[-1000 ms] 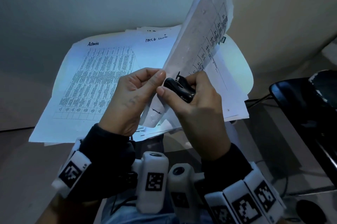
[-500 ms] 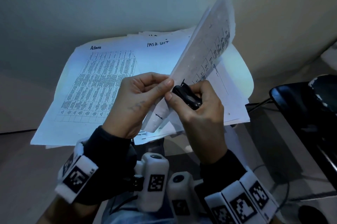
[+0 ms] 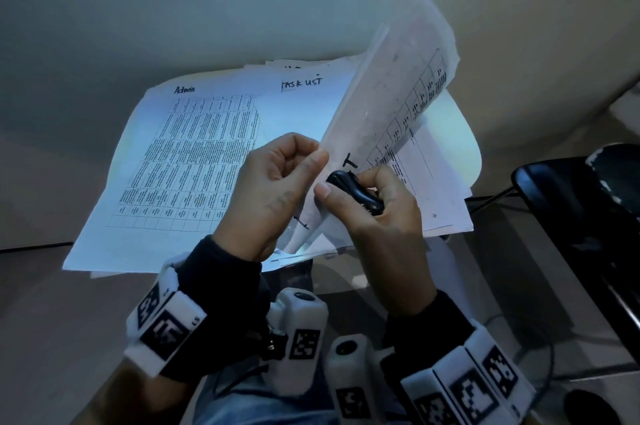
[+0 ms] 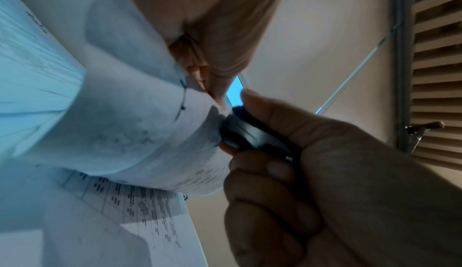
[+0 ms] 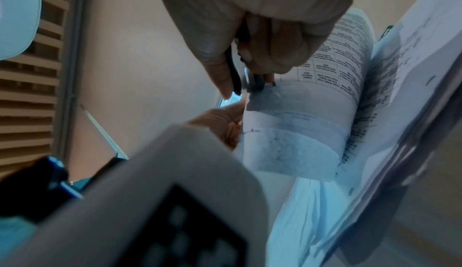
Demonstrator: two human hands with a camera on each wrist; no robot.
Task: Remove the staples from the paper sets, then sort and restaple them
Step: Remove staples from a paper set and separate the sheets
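Observation:
A stapled paper set (image 3: 388, 113) stands lifted and curled above the other sheets. My left hand (image 3: 277, 189) pinches its near corner between thumb and fingers. My right hand (image 3: 374, 217) grips a small black staple remover (image 3: 356, 192), whose tip sits against that same corner. The left wrist view shows the staple remover (image 4: 252, 135) pressed to the curled paper set (image 4: 140, 125) right beside the left fingertips (image 4: 217, 91). From the right wrist view, the staple remover (image 5: 237, 77) meets the paper set's (image 5: 295, 129) corner. The staple itself is hidden.
Printed sheets headed "Admin" (image 3: 180, 161) and "TASK LIST" (image 3: 301, 83) lie spread on a small white table (image 3: 464, 134). A black chair (image 3: 581, 217) stands at the right, with cables on the floor beside it. A wall rises close behind the table.
Both hands have stayed together at the paper corner and drifted slightly right with the camera. The lifted set leans a bit further right.

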